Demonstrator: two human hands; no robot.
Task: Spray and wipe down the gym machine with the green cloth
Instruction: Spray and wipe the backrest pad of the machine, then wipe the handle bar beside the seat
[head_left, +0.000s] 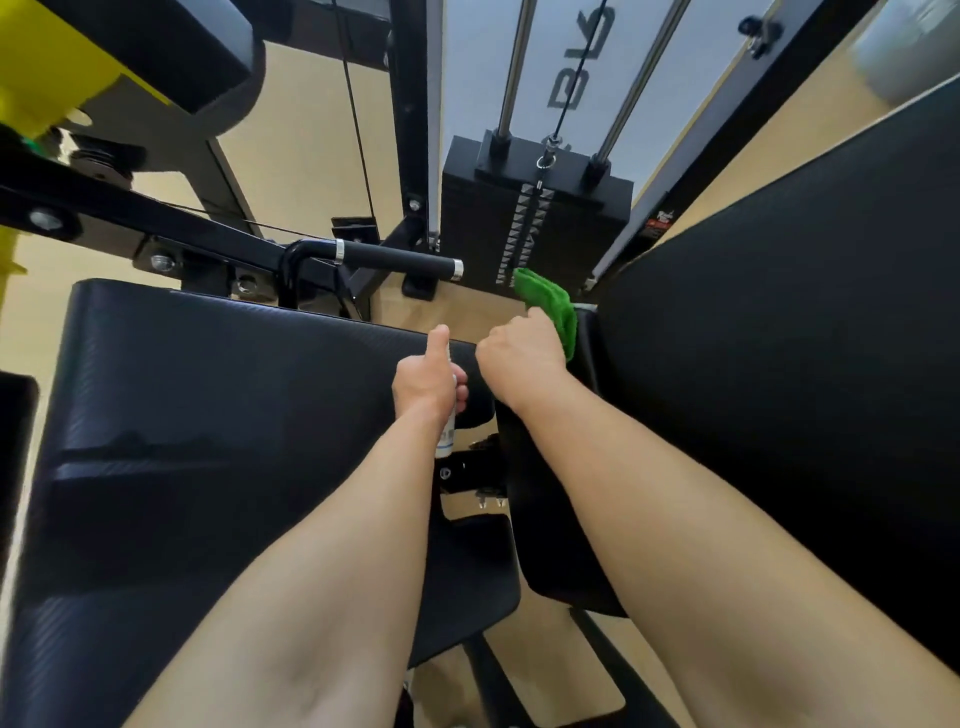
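The green cloth (551, 312) is a bright, fuzzy rag, bunched and folded. The right grip (519, 358) holds it, and most of it sticks out beyond the fingers. It lies at the near edge of the large black back pad (779, 364), in the gap between that pad and the seat pad (208, 415); whether it touches the pad cannot be told.

The spray bottle (445, 439) is small and white with blue print. The left grip (428, 379) wraps its upper part, so only the lower end shows, over the seat pad's right edge.

The gym machine (156, 228) has a black frame and ribbed vinyl pads. Its black weight stack (535, 218) runs on chrome guide rods (511, 78), and there is a foam-covered handle (395, 257).
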